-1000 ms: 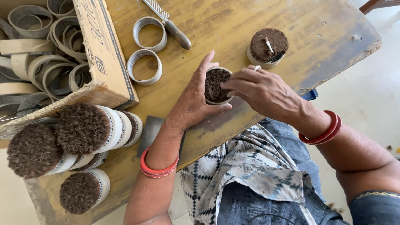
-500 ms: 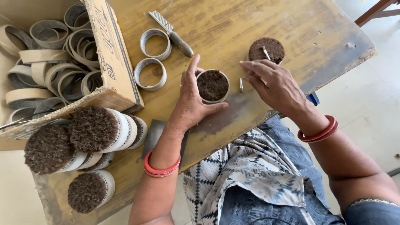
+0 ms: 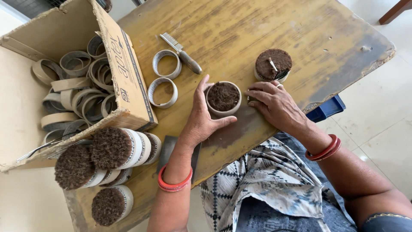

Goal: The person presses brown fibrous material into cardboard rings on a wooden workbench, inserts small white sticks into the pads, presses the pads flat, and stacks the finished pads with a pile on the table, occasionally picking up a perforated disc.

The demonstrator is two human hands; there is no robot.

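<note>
The left hand is cupping a fibre-filled ring, thumb lying along the ring's near side and fingers curving up its left side, so the hand is closing loosely around it rather than gripping it tight. The ring is sitting upright on the wooden table, close to the near edge and about midway along it, its dark brown filling facing up. The right hand is resting flat on the table just to the right of the ring, fingers spread and pointing toward it, fingertips just beside its wall; it is holding nothing.

Just beyond the right hand, a second filled ring is standing with a small pale stick poking out of its top. To the left of the cupped ring, two empty rings are lying side by side, and a metal comb with a dark handle is lying beyond them. A cardboard box full of empty rings is occupying the table's far left part. A stack of finished filled rings is lying on its side at the near left corner.
</note>
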